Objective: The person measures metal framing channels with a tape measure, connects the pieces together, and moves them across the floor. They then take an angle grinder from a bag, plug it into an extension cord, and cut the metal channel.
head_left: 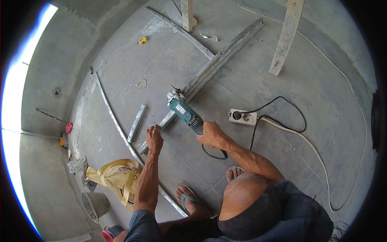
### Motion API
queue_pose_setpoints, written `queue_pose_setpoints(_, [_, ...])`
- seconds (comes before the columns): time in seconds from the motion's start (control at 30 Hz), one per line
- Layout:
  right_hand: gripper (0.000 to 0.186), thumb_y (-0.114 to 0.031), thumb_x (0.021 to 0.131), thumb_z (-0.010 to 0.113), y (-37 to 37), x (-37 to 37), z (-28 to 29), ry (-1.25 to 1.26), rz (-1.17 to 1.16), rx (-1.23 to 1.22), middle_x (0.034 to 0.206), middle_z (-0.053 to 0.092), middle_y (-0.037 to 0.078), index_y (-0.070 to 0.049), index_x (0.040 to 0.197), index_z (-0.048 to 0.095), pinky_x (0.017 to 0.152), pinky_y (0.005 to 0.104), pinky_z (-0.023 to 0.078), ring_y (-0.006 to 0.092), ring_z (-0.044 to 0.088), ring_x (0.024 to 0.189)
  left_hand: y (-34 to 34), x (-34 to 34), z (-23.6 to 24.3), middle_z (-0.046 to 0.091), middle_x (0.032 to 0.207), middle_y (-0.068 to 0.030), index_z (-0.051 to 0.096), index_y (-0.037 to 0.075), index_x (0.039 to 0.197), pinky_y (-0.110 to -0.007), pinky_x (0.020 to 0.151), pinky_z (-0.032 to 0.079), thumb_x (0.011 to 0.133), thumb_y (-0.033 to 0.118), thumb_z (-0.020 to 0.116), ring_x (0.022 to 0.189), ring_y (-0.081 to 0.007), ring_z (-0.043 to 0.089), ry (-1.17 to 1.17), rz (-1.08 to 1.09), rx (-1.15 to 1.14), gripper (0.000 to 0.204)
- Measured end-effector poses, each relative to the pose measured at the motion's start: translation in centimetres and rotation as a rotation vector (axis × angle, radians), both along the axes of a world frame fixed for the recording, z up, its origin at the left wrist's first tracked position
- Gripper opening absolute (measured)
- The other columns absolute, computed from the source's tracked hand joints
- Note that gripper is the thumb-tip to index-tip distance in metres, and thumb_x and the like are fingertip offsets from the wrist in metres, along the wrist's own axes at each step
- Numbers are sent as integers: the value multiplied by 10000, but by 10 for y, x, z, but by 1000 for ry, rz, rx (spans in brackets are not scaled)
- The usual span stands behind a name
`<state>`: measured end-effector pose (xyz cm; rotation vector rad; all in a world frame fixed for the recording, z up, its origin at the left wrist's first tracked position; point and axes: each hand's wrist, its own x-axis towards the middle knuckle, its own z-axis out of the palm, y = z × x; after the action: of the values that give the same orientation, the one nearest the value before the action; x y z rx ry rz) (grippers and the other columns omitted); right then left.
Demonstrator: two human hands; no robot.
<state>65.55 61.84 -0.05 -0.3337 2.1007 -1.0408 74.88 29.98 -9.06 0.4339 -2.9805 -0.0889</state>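
Note:
My right hand [212, 134] is wrapped round the rear of a teal angle grinder [186, 114], whose black cord hangs below the grip. The grinder's thin disc points away from me, and its head is at the metal; I cannot tell whether the disc touches. My left hand [154, 139] is closed on a narrow galvanized metal profile [167, 120], just left of the grinder. This profile runs toward a wider metal channel [225, 55] on the floor beyond the grinder; where they meet is partly hidden by the tool.
A white power strip [250, 118] with a black plug lies to the right, its pale cable [310, 143] curving across the floor. Two wooden legs [285, 38] stand at the far side. Leftward lie a long metal strip [111, 111], a yellow bag [121, 177] and a bucket [96, 205].

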Motion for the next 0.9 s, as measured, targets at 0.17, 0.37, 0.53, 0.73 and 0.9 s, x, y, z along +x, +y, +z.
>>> queue_pose_setpoints(0.17, [339, -211, 795, 736, 3, 5, -8, 110, -4, -53, 835, 696, 350, 115, 829, 651, 793, 482, 605, 488, 722, 872, 4, -5, 5, 677, 1155, -159, 631, 41, 1192, -466, 962, 483, 847, 79, 731, 1084, -392, 600, -109, 54, 39, 361])
queue_pose_setpoints(0.37, [455, -219, 799, 734, 13, 11, 27, 208, -27, -136, 872, 696, 343, 115, 1070, 587, 802, 495, 596, 500, 714, 893, 6, -27, 19, 692, 1121, -154, 636, 59, 1202, -437, 920, 493, 821, 302, 824, 1073, -358, 622, 2, 36, 3, 489])
queue_pose_setpoints(0.53, [507, -195, 788, 763, 33, 4, 57, 382, -209, -202, 874, 710, 291, 86, 1161, 567, 772, 477, 582, 441, 734, 839, -3, -71, 14, 686, 1162, -160, 616, 46, 1200, -492, 974, 451, 815, 409, 825, 1146, -352, 620, 46, 133, 463, 569])
queue_pose_setpoints(0.73, [556, -165, 824, 740, 73, -17, 100, 463, -353, -147, 842, 720, 238, 61, 1284, 523, 752, 499, 578, 415, 734, 764, 74, -122, 14, 663, 1180, -153, 596, 45, 1253, -477, 997, 425, 796, 358, 828, 1178, -330, 574, 163, -79, 304, 601])
queue_pose_setpoints(0.9, [363, -166, 781, 789, 93, -21, 120, 610, -493, -155, 749, 702, 167, 44, 1010, 599, 678, 406, 573, 316, 735, 684, 115, -175, 12, 654, 1170, -132, 604, 51, 1231, -488, 1040, 383, 809, 254, 785, 1186, -323, 553, 309, -134, 229, 502])
